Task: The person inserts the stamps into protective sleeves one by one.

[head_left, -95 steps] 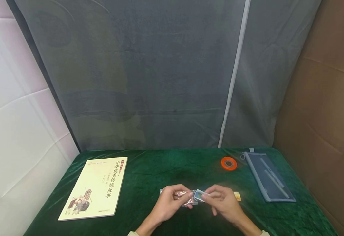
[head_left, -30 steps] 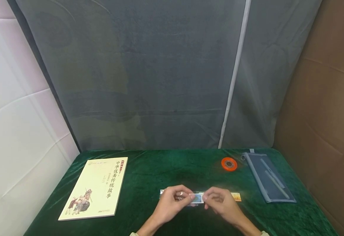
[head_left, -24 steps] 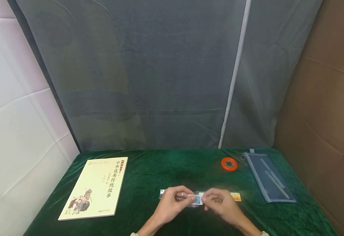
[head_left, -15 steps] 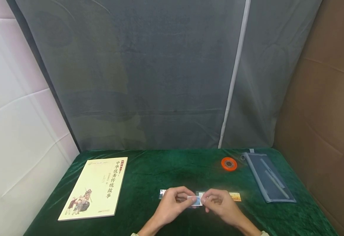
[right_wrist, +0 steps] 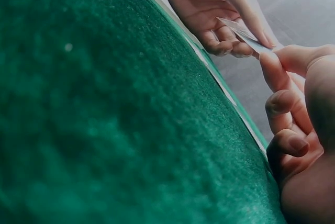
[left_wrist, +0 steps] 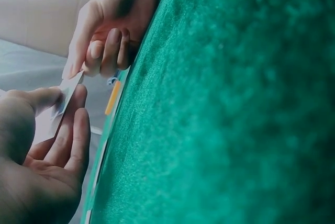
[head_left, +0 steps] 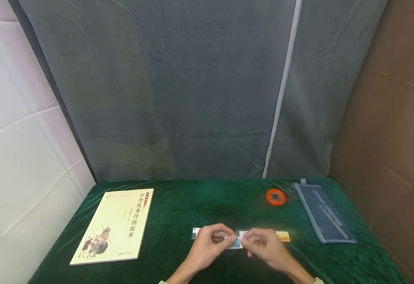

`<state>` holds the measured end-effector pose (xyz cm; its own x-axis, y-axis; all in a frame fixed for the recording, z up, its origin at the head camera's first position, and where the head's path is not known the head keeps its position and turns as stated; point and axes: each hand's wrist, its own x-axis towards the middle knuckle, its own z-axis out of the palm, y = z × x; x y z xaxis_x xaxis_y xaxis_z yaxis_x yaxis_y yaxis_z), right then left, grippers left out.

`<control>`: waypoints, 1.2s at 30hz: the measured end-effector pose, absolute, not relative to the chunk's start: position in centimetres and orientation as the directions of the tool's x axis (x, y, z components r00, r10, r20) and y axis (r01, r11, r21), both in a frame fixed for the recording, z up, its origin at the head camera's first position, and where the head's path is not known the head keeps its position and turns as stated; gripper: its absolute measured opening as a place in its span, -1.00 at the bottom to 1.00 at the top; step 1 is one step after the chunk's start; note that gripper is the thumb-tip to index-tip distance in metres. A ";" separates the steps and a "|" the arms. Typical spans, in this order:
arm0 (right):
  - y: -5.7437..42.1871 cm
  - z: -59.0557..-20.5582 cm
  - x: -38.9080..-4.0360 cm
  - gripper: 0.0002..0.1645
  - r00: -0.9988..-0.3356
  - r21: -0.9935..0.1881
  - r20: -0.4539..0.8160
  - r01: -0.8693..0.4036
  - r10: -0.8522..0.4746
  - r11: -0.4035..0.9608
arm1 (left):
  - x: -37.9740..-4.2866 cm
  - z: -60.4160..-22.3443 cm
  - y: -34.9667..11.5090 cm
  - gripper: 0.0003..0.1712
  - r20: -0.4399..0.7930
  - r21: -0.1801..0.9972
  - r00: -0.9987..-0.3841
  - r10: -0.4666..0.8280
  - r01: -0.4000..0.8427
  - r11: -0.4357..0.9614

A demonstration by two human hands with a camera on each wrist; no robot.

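Note:
A small blue picture card [head_left: 234, 242] with a white border is held just above the green cloth, between both hands. My left hand [head_left: 208, 244] pinches its left side between thumb and fingers. The right hand [head_left: 266, 245] pinches the right edge with thumb and forefinger, its other fingers curled. In the right wrist view the card [right_wrist: 246, 36] appears edge-on as two thin layers that part at one end. Behind the hands lie more small pieces: a yellow picture card [head_left: 283, 236] at right, a dark-and-white one [head_left: 195, 232] at left, and a partly hidden one between.
A cream book [head_left: 114, 227] lies on the left of the green cloth [head_left: 178, 209]. An orange ring-shaped spool [head_left: 275, 197] sits back right, beside a see-through blue zip pouch [head_left: 322, 213] with pens inside. Grey, white and brown fabric walls surround the table.
Earlier, crinkled clear plastic with a pinkish sheen showed at my left fingers; now it is out of sight. The card, tilted before, is level between both hands and has shifted slightly left and nearer.

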<state>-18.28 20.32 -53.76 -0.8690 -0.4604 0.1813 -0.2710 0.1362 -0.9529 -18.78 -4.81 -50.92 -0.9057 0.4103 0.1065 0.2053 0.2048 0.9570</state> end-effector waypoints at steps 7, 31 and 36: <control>20.3 -53.7 -18.3 -0.86 -0.863 -0.948 0.207 -0.293 -0.462 0.123 | -18.7 -50.9 -4.8 -0.88 0.105 0.960 -0.905 0.411 0.201 0.196; 20.1 -54.0 -18.3 -0.92 -0.869 -0.943 0.205 -0.298 -0.449 0.146 | -18.5 -51.3 -4.5 -0.85 0.119 0.941 -0.883 0.455 0.246 0.231; 20.2 -54.0 -18.3 -0.90 -0.869 -0.947 0.192 -0.286 -0.455 0.147 | -18.6 -51.3 -4.5 -0.85 0.109 0.948 -0.880 0.462 0.232 0.218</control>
